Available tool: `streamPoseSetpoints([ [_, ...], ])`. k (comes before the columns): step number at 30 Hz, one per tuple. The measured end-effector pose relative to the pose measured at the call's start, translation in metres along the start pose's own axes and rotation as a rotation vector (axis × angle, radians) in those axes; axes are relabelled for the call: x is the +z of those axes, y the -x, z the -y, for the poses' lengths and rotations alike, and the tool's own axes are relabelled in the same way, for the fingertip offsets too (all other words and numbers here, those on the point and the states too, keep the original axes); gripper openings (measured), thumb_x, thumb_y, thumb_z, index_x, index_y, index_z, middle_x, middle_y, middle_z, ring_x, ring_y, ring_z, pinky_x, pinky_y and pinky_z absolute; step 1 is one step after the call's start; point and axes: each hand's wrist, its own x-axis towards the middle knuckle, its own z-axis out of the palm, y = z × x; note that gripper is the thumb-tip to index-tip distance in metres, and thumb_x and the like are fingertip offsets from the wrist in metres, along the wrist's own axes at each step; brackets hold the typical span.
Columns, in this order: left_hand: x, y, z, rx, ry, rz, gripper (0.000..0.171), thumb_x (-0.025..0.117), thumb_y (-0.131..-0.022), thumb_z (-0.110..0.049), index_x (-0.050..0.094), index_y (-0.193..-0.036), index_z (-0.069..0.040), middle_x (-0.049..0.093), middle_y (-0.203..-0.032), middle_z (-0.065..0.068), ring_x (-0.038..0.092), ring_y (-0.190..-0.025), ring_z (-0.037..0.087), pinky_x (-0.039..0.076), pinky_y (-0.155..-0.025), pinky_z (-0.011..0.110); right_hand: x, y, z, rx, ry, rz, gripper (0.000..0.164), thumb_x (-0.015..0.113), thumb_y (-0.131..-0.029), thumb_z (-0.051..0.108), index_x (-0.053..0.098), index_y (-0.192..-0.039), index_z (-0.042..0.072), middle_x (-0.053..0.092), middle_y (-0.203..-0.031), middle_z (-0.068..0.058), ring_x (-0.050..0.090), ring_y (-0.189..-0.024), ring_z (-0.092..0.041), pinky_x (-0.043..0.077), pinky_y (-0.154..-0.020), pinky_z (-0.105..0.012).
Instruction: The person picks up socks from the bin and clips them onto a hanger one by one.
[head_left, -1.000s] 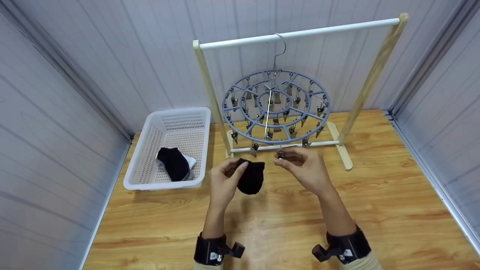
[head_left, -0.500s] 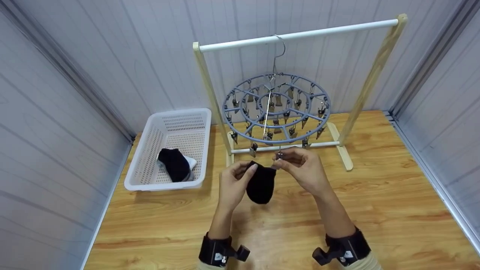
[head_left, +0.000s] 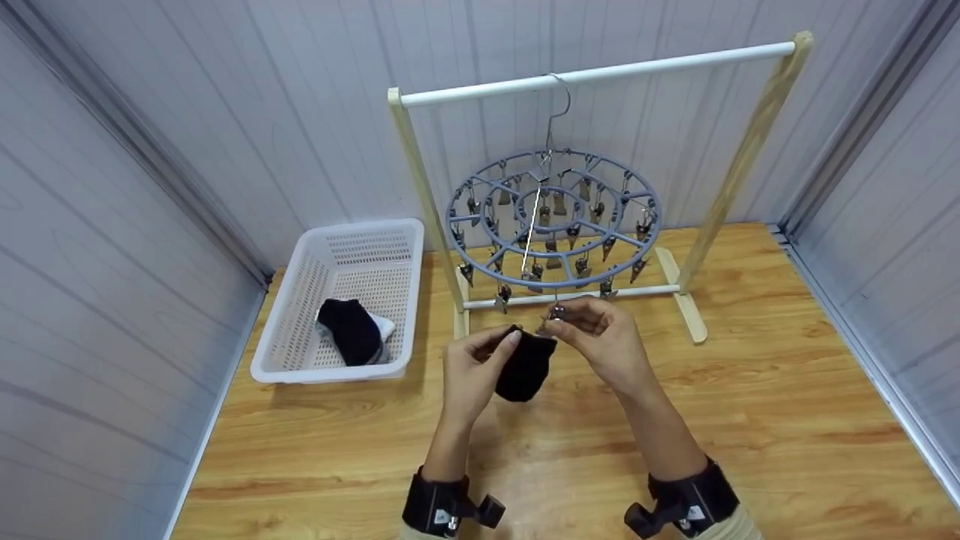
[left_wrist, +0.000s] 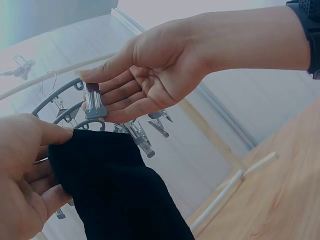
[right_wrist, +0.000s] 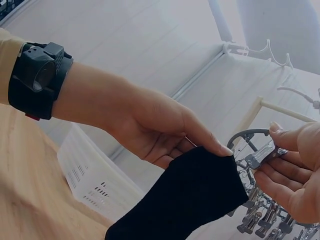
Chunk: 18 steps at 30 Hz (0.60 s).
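Observation:
A black sock (head_left: 525, 369) hangs from my left hand (head_left: 471, 375), pinched at one corner of its cuff between thumb and fingers. My right hand (head_left: 606, 346) pinches a metal clip (left_wrist: 94, 102) between thumb and fingers. That clip belongs to the round grey-blue hanger (head_left: 480, 281), below its front rim. In both wrist views the clip is close to the sock's cuff, and the cuff is not between its jaws. Several more metal clips (head_left: 502, 298) dangle from the hanger's rings.
The hanger hooks over the white bar (head_left: 675, 66) of a wooden-sided rack (head_left: 739, 169). Left of it stands a white perforated basket (head_left: 262, 367) holding another black sock (head_left: 351, 330) and some white and grey cloth. Pale panel walls enclose the wooden surface (head_left: 600, 465).
My left hand has carried the sock rightward, up to the clip in my right hand. The right hand has shifted slightly left and kept its pinch on the clip.

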Motion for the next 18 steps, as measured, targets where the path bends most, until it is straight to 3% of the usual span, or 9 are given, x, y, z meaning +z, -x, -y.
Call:
streamPoseSetpoints([
  [6,0.0013,0.0002,-0.0005,0.019,0.013,-0.053,0.016,0.08,-0.096,-0.011,0.082,-0.108,-0.001,0.08,-0.1,0.009,0.076,-0.084,0.021,0.062,-0.076,0.029,0.0013,-0.0008,-0.0007,-0.016,-0.035,-0.018,0.022,0.077,-0.093,-0.006,0.071,-0.115,-0.01,0.077,-0.11,-0.022,0.076,-0.096,-0.025,0.062,-0.086,-0.034],
  [13,0.0038,0.0009,-0.0013,0.058,0.029,-0.065,0.015,0.081,-0.095,-0.009,0.081,-0.107,-0.001,0.08,-0.098,0.009,0.077,-0.085,0.02,0.063,-0.077,0.03,0.0014,0.0014,-0.0002,-0.006,-0.042,-0.016,0.026,0.078,-0.093,-0.004,0.07,-0.116,-0.012,0.076,-0.111,-0.023,0.076,-0.097,-0.025,0.062,-0.085,-0.033],
  [18,0.004,0.0006,-0.0032,0.051,0.028,-0.081,0.013,0.082,-0.094,-0.009,0.082,-0.105,-0.002,0.081,-0.097,0.009,0.078,-0.085,0.021,0.063,-0.078,0.031,0.0009,0.0015,0.0005,-0.017,-0.05,-0.007,0.025,0.078,-0.093,-0.003,0.07,-0.115,-0.012,0.077,-0.111,-0.022,0.075,-0.097,-0.026,0.062,-0.085,-0.034],
])
